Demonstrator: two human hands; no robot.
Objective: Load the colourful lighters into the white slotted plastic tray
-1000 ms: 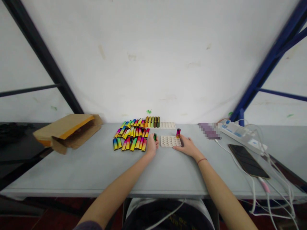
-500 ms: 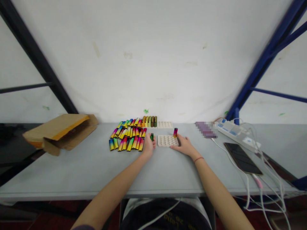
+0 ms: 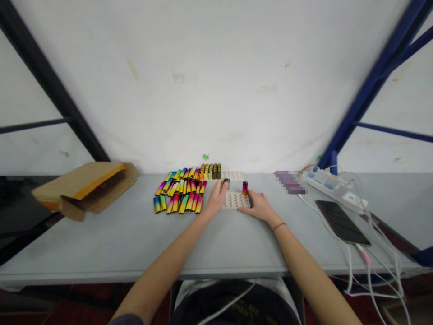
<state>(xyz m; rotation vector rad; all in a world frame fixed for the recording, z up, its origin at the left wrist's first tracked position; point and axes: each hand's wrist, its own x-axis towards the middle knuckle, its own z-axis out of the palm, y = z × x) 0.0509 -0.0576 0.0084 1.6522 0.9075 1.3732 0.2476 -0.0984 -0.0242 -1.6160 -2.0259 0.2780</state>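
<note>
My left hand [image 3: 216, 197] is closed around a shiny tube [image 3: 227, 181] with a dark green end, held over the left back part of a white tray with rows of round recesses [image 3: 233, 200]. My right hand [image 3: 260, 205] grips that tray at its right end, thumb along the front. A pink and gold metallic tube [image 3: 245, 188] stands upright at the tray's back right corner, close to my right fingers. Left of my left hand lie several loose rainbow-coloured tubes [image 3: 183, 203] in rough rows.
Behind, several tubes stand upright in a block [image 3: 210, 171], beside a second white tray [image 3: 232, 175]. An opened cardboard box [image 3: 84, 185] sits at the left. On the right are a phone [image 3: 341, 222], a power strip [image 3: 334, 189], a blurred purple item [image 3: 290, 182] and white cables.
My left hand has moved right and slightly away from me, bringing its tube from beside the tray to above its left back part. My right hand and the tray have shifted only slightly.
</note>
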